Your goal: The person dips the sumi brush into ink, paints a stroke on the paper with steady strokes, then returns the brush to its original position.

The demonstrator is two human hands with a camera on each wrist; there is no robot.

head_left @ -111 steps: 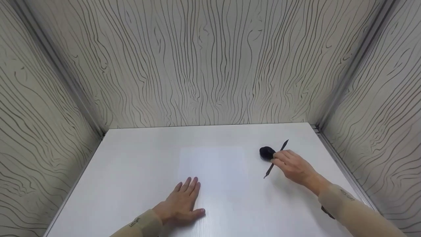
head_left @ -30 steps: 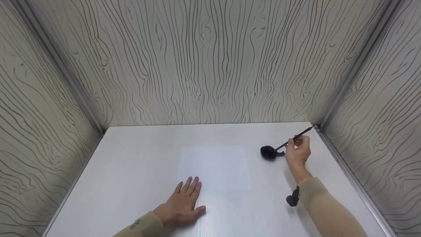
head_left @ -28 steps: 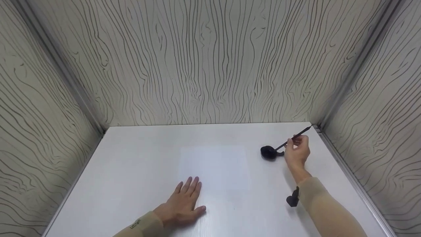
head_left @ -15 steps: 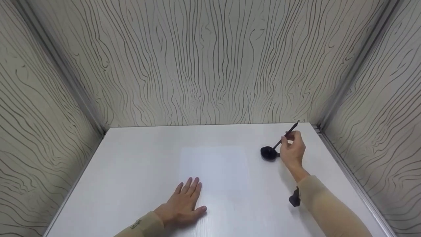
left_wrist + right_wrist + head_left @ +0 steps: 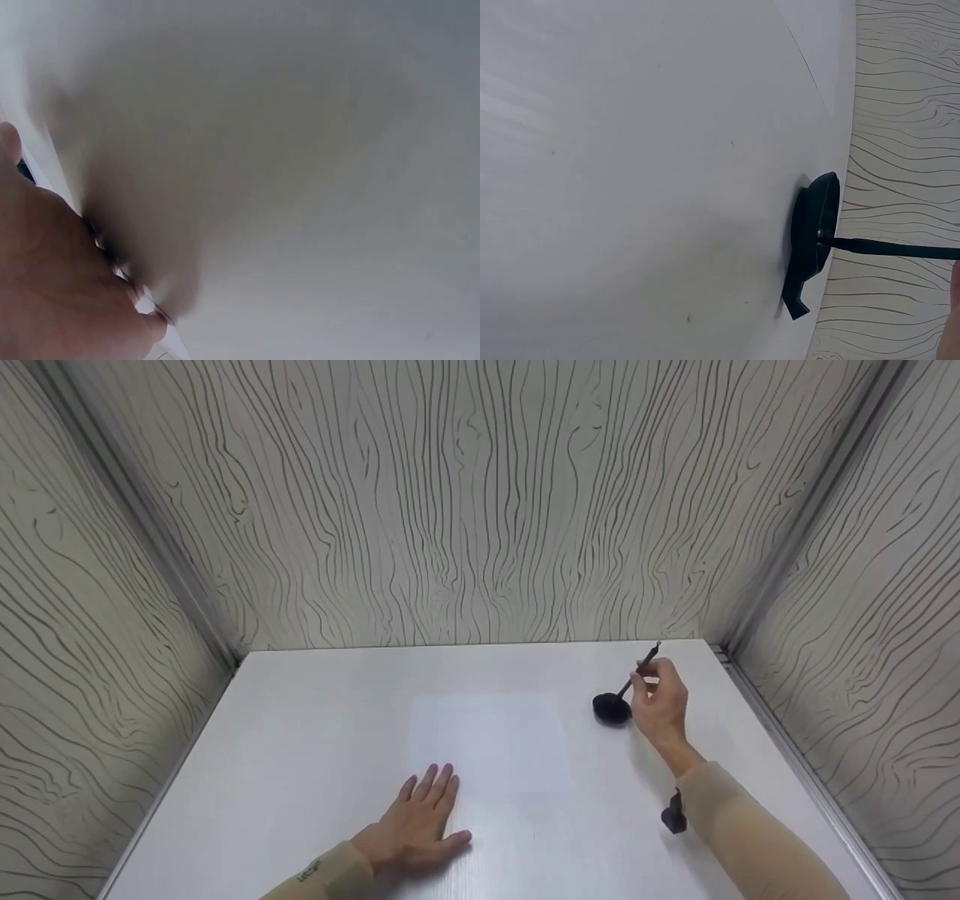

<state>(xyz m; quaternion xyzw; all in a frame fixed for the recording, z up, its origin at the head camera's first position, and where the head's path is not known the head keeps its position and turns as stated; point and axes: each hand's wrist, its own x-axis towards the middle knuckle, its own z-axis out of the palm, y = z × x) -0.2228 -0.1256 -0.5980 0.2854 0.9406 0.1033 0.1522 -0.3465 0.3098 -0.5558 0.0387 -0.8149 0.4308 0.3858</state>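
In the head view my left hand (image 5: 416,821) lies flat with spread fingers, its fingertips on the lower left corner of a white paper sheet (image 5: 491,735). My right hand (image 5: 664,709) pinches the shaft of a slim black brush (image 5: 650,655) between thumb and fingers. The brush slants, its small loop end up and its dark tip down in a small black dish (image 5: 611,710). The right wrist view shows the dish (image 5: 810,225) from the side, with a short bent handle and the brush (image 5: 900,248) entering its hollow. The tip itself is hidden inside.
The white table (image 5: 315,720) carries the sheet in the middle and the dish right of it. Patterned wood-grain panels (image 5: 465,510) close in the back and both sides. A black wrist camera (image 5: 673,815) hangs under my right sleeve, above the table.
My right hand, first gripping the brush beside the dish, has turned it loop end up and tip into the dish. Lately the hand shifts left and the brush stands steeper. My left hand stays put.
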